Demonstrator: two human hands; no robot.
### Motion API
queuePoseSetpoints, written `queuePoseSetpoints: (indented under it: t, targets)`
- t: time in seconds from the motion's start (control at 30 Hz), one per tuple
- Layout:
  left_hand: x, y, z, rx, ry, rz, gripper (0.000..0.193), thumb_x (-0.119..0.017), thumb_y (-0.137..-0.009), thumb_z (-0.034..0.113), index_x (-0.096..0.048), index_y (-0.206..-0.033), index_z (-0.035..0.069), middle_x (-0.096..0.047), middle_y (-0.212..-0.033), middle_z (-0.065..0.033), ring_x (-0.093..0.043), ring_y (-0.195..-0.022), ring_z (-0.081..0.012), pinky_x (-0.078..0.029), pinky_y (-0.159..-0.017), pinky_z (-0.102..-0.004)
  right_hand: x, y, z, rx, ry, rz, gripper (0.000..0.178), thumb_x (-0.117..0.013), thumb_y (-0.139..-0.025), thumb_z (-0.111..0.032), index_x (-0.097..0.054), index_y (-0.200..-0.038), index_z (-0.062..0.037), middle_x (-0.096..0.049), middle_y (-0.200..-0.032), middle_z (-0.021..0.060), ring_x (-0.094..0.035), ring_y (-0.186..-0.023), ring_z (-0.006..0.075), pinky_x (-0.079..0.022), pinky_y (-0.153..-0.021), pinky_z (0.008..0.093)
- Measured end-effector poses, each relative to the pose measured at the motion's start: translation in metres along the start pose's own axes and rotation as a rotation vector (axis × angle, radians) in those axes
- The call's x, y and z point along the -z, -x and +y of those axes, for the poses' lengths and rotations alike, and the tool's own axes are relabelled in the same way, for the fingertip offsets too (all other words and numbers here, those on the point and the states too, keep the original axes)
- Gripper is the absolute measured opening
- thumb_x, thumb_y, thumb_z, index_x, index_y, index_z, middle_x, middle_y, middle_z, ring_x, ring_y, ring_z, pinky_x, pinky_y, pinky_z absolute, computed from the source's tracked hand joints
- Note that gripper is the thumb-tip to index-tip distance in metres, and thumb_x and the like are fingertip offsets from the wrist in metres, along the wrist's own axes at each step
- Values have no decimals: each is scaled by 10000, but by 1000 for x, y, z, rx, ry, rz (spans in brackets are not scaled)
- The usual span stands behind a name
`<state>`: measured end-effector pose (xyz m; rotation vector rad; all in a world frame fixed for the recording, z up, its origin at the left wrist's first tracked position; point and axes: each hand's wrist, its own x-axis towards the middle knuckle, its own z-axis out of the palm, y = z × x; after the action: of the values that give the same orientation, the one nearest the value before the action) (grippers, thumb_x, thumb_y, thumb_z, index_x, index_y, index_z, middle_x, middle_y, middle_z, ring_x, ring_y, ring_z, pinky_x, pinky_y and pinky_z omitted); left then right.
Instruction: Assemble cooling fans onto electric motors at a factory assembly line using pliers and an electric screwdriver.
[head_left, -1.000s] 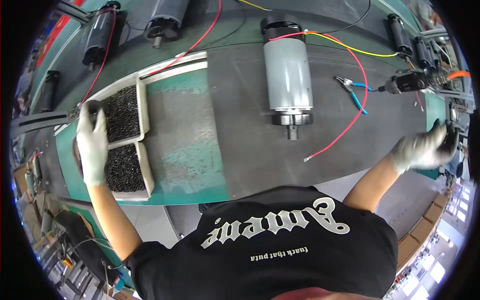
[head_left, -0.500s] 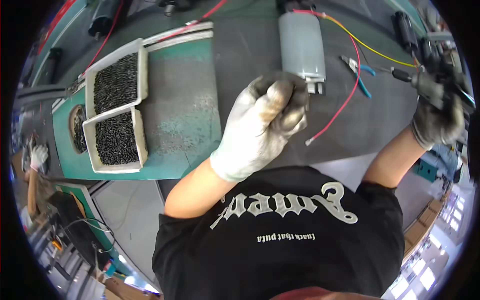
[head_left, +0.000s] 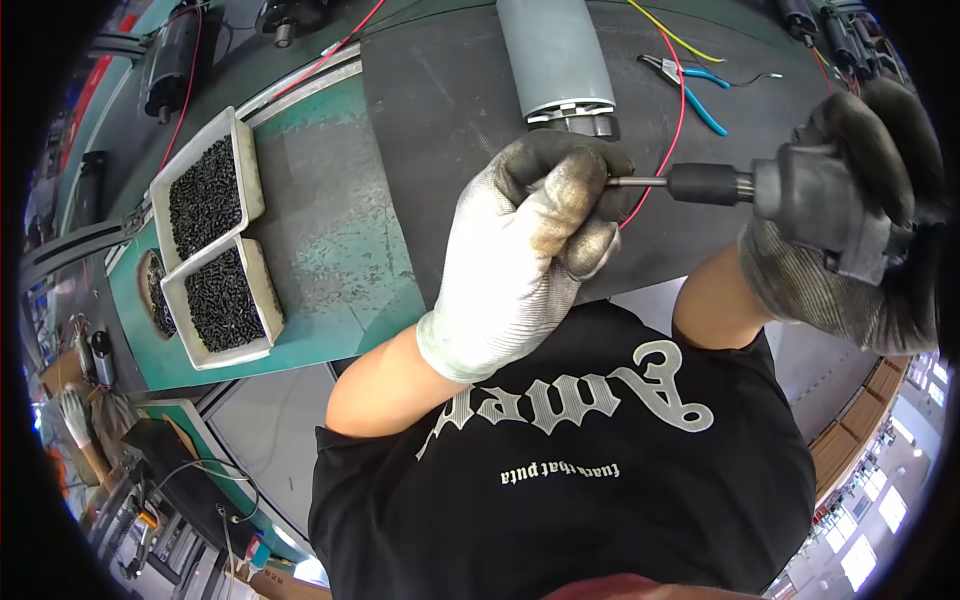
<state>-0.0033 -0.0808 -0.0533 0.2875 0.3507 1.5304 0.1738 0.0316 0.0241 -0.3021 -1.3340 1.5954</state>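
A power screwdriver (head_left: 800, 190) lies level at the right, its thin steel bit (head_left: 640, 182) pointing left across the near side of the workbench (head_left: 470, 90). I see the right hand (head_left: 815, 285), in a grey-smudged glove, wrapped around the tool's body. The left hand (head_left: 530, 225), in a white glove with darkened fingertips, is curled, thumb against bent fingers, just where the bit's tip disappears; whether it pinches the bit or some small part, I cannot tell.

I judge the screwdriver rigid and fairly dense, with most weight in the right palm, so the body is the place to grip. The slim bit looks hard and smooth, apt to slip or turn between fingers; I would steady it lightly.

Just beyond the left hand lies a grey cylindrical motor (head_left: 555, 55), near end partly covered; I cannot tell if they touch. It looks heavy and slick-sided, best held around the barrel. A supple red wire (head_left: 683, 95) passes behind the bit. Blue-handled pliers (head_left: 672, 70) lie far right of the motor; at left, two pale bins (head_left: 248, 170) hold small black fasteners (head_left: 205, 195).
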Motion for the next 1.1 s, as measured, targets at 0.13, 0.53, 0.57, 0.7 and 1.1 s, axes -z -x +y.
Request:
queuePoseSetpoints:
  t: [0.13,0.53,0.57,0.7,1.1]
  targets:
    - [-2,4,-4,30,-40,105,301,-636,-958,259,-575,-1091,-5,-580,-836,-29,-405,-568,-44,-355,-551,-210,25,7,-8,-69,-122,-62,361,-597,-762,-68,-513,-1113,-47,-518,-998,66,-504,-874,183,-464,-795,314]
    - [38,7,-49,421,245,324,221,-502,-1019,268,-514,-911,76,-450,-683,15,-432,-573,-87,-417,-587,-267,1,21,38,-19,-291,-33,423,-567,-789,-61,-437,-1192,-74,-462,-1003,67,-433,-909,222,-460,-741,303]
    - [39,0,-54,333,262,529,199,-505,-1019,256,-518,-928,79,-486,-723,6,-466,-613,-99,-438,-627,-270,7,25,40,-21,-287,-31,423,-567,-789,-61,-437,-1192,-74,-462,-1003,67,-433,-909,222,-460,-741,303]
    - [58,-13,-60,217,358,354,146,-470,-1015,179,-533,-1056,53,-553,-924,-43,-537,-771,-145,-478,-714,-291,20,11,42,32,-255,6,455,-495,-836,-26,-415,-1283,-26,-486,-1129,139,-458,-1012,284,-477,-772,364]
    - [29,-19,-38,193,-445,546,116,-561,-964,64,-544,-1057,-3,-613,-980,-107,-595,-782,-87,-508,-636,-230,25,1,70,85,-341,-64,435,-498,-868,4,-435,-1299,22,-506,-1180,165,-442,-1187,323,-464,-916,405]
